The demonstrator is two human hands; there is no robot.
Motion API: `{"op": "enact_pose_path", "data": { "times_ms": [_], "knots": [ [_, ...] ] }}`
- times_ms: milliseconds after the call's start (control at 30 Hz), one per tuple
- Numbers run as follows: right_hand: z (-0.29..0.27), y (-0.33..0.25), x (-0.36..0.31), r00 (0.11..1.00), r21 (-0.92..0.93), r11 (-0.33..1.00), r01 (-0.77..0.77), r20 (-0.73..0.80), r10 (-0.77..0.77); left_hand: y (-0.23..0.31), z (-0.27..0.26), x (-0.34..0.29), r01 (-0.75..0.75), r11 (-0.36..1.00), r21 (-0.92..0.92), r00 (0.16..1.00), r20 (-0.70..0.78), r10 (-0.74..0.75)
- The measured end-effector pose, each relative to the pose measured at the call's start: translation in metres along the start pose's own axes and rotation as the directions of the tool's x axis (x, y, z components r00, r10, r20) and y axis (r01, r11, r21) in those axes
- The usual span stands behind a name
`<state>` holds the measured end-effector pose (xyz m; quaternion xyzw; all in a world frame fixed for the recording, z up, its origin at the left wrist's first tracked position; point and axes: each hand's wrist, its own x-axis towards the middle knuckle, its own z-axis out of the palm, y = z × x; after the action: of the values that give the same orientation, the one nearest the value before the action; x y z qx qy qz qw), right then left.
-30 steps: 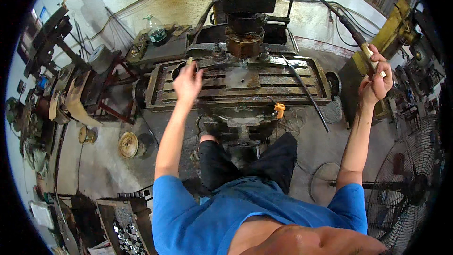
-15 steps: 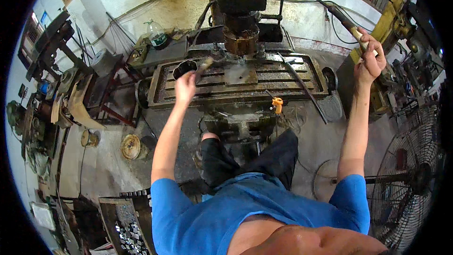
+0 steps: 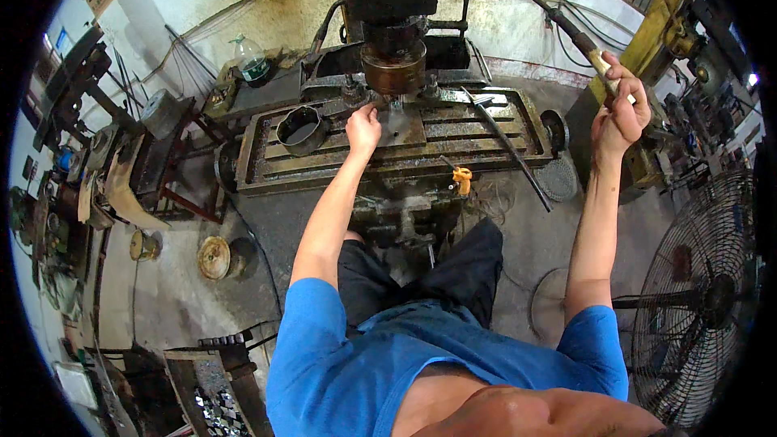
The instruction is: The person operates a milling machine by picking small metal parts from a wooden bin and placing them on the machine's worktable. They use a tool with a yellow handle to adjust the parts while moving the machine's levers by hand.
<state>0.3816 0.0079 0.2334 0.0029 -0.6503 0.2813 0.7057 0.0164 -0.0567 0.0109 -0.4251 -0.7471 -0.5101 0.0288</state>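
At the milling machine's slotted table, my left hand is closed just in front of the spindle head. It grips a short brush, which is mostly hidden by the fingers and blurred near the cutter. A dark round pot holding dark liquid stands on the table, left of this hand. Up at the right, my right hand is wrapped around the pale grip of a long lever that runs to the machine head.
A long dark bar slants across the table's right side. An orange-handled tool hangs at the front edge. A large fan stands at the right. Buckets stand on the floor at left, near a bin of metal pieces.
My left hand has moved right with the brush, from above the pot to the spindle. My right hand stays on the lever. The whole view has shifted slightly.
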Motion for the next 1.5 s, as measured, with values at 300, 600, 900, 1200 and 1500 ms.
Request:
{"op": "enact_pose_path", "data": {
  "times_ms": [300,600,900,1200,1500],
  "knots": [
    [0.009,0.006,-0.018,0.992,0.047,0.998,-0.043,-0.113,0.048,-0.01,-0.013,-0.005,0.085,0.989,-0.121,0.99,0.126,-0.07],
    [0.002,0.015,-0.032,0.996,0.111,0.993,-0.04,-0.075,0.048,0.007,-0.037,-0.029,0.34,0.878,-0.336,0.868,0.471,-0.156],
    [0.002,0.024,-0.046,0.994,0.122,0.991,-0.05,-0.086,0.061,-0.002,-0.044,-0.026,0.272,0.878,-0.393,0.899,0.429,-0.087],
    [0.0,0.033,-0.055,0.991,0.088,0.995,-0.036,-0.123,0.046,-0.008,-0.037,-0.029,0.092,0.967,-0.237,0.964,0.264,-0.027],
    [0.002,0.018,-0.03,0.998,0.053,0.999,0.012,-0.064,-0.008,-0.011,-0.035,-0.027,-0.007,0.973,-0.229,0.963,0.262,0.069]
  ]
}}
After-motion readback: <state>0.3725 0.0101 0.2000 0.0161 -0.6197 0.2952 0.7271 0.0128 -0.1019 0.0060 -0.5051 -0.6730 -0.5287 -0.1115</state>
